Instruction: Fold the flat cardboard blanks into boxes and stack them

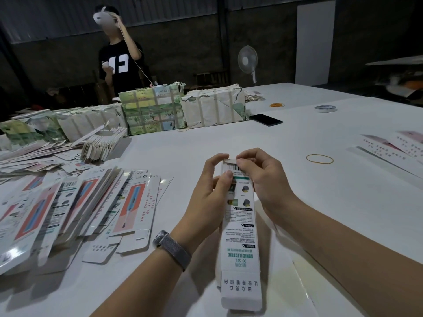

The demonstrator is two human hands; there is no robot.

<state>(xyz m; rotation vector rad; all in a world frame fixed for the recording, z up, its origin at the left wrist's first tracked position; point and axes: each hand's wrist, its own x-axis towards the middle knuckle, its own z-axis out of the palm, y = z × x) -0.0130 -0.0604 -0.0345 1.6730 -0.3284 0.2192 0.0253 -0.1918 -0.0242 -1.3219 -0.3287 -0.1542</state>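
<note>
We are closing the far end flap of the box, held above the table, our left hand and right hand both pinching it, and tucking that flap fully comes next, we judge.

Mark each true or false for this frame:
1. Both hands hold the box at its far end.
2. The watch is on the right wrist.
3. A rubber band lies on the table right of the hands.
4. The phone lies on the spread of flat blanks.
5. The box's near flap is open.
1. True: left hand and right hand pinch the far end of the box.
2. False: the watch is on the left wrist.
3. True: rubber band on the table.
4. False: the phone lies on bare table, far from the flat blanks.
5. True.
</note>
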